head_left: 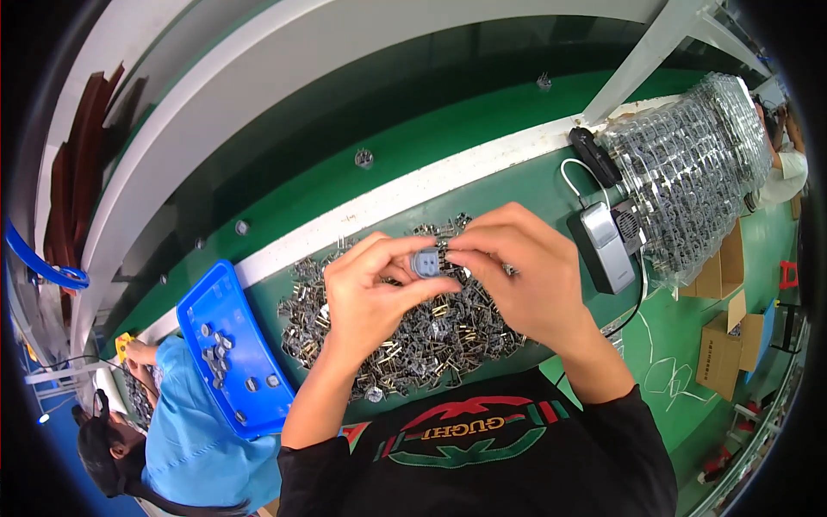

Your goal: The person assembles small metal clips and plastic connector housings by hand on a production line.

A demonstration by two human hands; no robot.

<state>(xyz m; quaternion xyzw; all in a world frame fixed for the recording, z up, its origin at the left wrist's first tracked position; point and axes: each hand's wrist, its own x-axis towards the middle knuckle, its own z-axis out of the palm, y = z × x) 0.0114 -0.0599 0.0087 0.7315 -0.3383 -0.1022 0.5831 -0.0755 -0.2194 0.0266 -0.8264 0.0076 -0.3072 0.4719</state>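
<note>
Between the thumb and fingers of my left hand (363,289) is a small grey round plastic part (424,263) with dark openings in its face. My right hand (521,271) is closed in a pinch at that part's right side, on a small dark metallic piece mostly hidden by the fingertips. Both hands are above a large heap of small parts (405,353) with brass-coloured prongs and clear or grey bodies. To the left of the heap, a blue tray (250,345) holds several grey round parts (217,358).
At right are a silver-and-black device (606,246) with a white cable, a black object (594,157), and stacked clear trays of parts (689,164). Beyond the white ledge, a green belt (431,129) carries scattered parts. A co-worker in blue (202,431) sits at left; cardboard boxes (728,353) stand right.
</note>
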